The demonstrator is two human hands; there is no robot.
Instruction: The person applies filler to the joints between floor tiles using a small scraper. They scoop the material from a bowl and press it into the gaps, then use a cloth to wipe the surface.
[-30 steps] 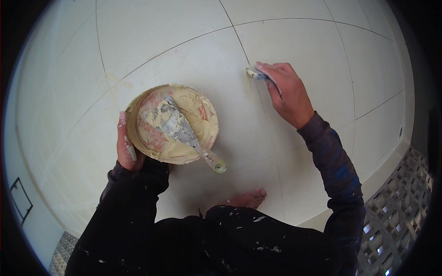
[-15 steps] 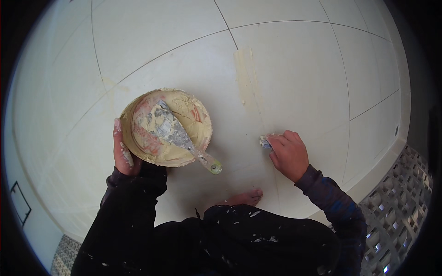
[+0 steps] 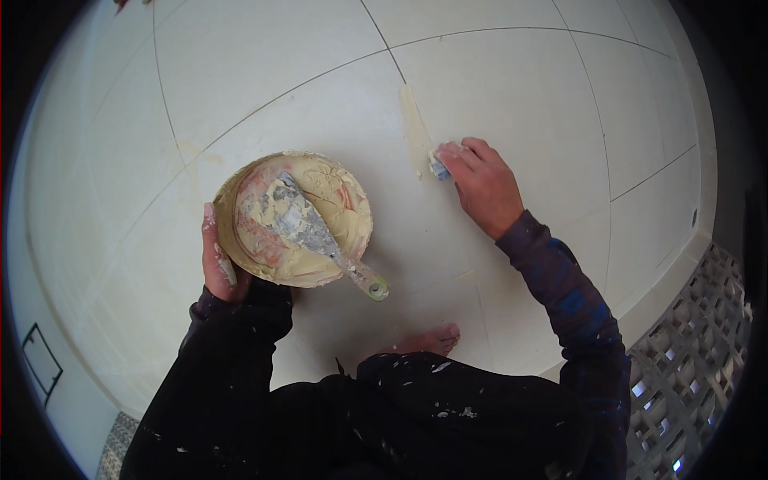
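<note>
My left hand (image 3: 220, 260) grips a round, paste-smeared tub (image 3: 352, 240) of cream filler from the left side. A wide putty knife (image 3: 296, 216) with a pale handle rests across it, its blade crusted with filler. My right hand (image 3: 484, 184) is closed on a small blue-grey scraper (image 3: 440, 164), coated in paste, against the light tiled floor (image 3: 544, 96), right of the tub. A pale filler streak (image 3: 412, 116) runs along a tile joint just left and above that hand.
My bare foot (image 3: 432, 340) is below the tub. A grey perforated lattice (image 3: 684, 360) lies at lower right beside a pale border (image 3: 700, 192). A black rectangular outline (image 3: 40, 356) marks the left edge. Something small and reddish (image 3: 128, 4), unclear, is at top left.
My right hand moved down along the joint, then back up, exposing the filler streak. The tub stays in my left hand. The small reddish thing has appeared at top left.
</note>
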